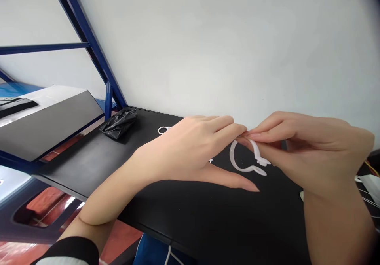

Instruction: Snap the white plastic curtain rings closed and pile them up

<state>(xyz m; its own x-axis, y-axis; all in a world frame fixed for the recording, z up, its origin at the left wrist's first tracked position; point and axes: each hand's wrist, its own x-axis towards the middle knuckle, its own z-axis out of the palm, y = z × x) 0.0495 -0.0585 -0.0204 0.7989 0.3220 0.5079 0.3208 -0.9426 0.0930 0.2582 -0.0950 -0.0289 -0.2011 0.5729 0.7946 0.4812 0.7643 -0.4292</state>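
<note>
My right hand (303, 146) pinches the upper end of a white plastic open ring clip (232, 156) between its thumb and fingers, above the black tabletop (208, 213). The clip has a small toothed or lobed end. My left hand (184, 150) lies spread over the tabletop, its fingertips meeting the clip's top beside my right fingers and its thumb stretched out below the clip. A second white ring (162, 130) sticks out past my left hand, mostly hidden. A small white bit (210, 160) shows beside my left palm.
A crumpled black plastic bag (118, 123) lies at the table's far left corner. A blue metal frame (86, 43) rises before a white wall (222, 47), and a grey panel (47, 126) slopes at left. White cords and a white item (369, 186) sit at right.
</note>
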